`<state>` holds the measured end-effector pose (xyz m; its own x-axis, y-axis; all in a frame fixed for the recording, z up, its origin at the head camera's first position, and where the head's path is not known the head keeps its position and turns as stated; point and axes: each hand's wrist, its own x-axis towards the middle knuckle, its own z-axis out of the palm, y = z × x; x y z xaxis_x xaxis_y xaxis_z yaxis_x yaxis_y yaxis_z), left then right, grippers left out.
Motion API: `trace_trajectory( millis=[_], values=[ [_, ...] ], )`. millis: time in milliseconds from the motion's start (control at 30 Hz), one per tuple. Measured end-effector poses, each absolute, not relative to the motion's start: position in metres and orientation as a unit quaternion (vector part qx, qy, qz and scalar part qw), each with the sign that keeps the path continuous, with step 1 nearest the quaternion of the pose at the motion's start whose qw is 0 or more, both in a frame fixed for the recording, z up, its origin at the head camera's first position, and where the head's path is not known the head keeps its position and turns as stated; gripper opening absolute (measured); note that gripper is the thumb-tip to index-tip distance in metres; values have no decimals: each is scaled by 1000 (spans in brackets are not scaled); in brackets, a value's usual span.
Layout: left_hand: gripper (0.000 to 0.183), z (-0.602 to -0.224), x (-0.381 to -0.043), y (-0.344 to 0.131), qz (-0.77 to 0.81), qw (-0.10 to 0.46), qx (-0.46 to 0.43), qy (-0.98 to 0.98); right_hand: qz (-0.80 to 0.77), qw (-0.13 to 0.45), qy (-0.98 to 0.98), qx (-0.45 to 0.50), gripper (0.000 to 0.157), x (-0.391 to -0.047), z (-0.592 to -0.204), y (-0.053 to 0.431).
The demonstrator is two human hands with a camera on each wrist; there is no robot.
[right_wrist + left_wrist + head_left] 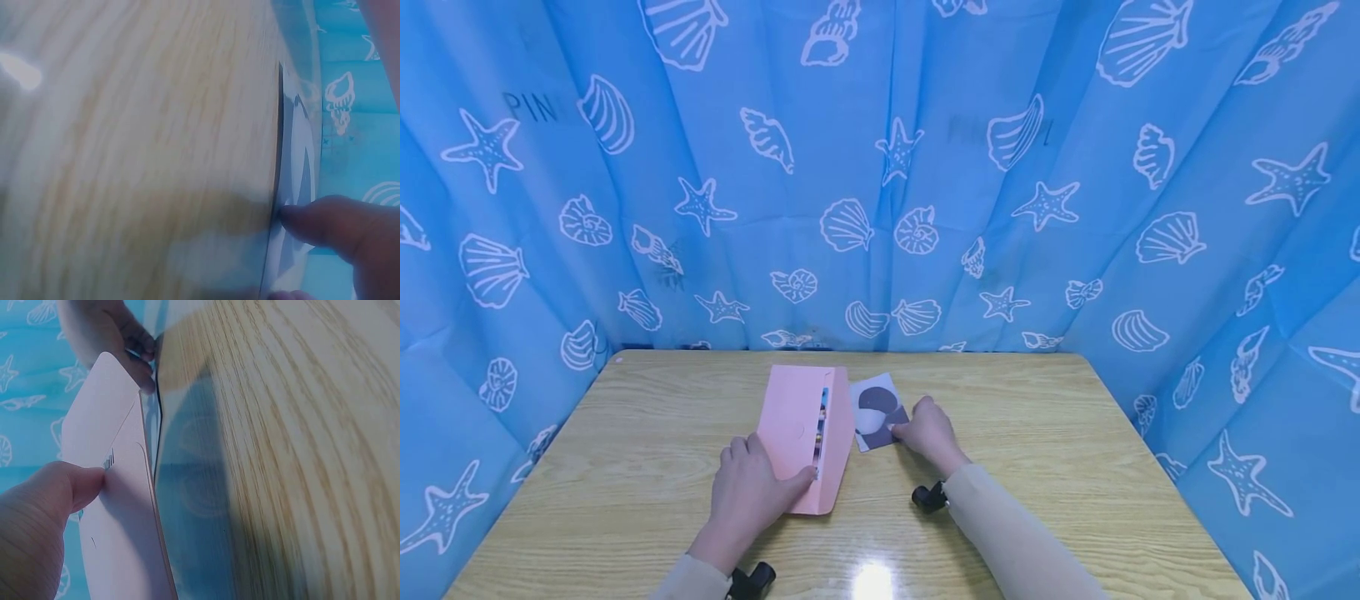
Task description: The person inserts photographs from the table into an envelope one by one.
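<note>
A pink envelope (790,417) lies at a slant over the table, its flap on the right side raised. Something with a multicoloured edge shows in the long opening beside the flap. My left hand (748,483) grips the envelope at its lower left, the thumb (84,481) on the front near that opening. To the right is a thin grey and white card (876,408) with large rounded shapes on it. My right hand (932,433) pinches the card's lower right edge, thumb (319,219) on top; the other fingers are mostly hidden. The card's left edge is close to the flap.
Both things are on a light wood-grain table (1037,433) with a glossy surface. A bright light reflection shows near its front edge. Behind and at both sides hangs a blue curtain (880,183) with white shells and starfish.
</note>
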<state>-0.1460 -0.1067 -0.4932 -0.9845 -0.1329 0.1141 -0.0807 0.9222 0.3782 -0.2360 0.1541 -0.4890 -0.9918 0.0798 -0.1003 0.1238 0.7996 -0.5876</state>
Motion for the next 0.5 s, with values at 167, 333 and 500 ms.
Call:
trace_trajectory(
  millis=[167,333,500],
  values=[
    [107,-493,-145,-107,-190,67,55,-978,-329,35,942,61,58,-237,-492,154],
    [106,-492,-144,-107,-193,70,55,-977,-315,26,946,73,61,-241,-495,150],
    [106,-492,-144,-108,-195,71,54,-977,-294,29,952,79,51,-245,-495,148]
  ],
)
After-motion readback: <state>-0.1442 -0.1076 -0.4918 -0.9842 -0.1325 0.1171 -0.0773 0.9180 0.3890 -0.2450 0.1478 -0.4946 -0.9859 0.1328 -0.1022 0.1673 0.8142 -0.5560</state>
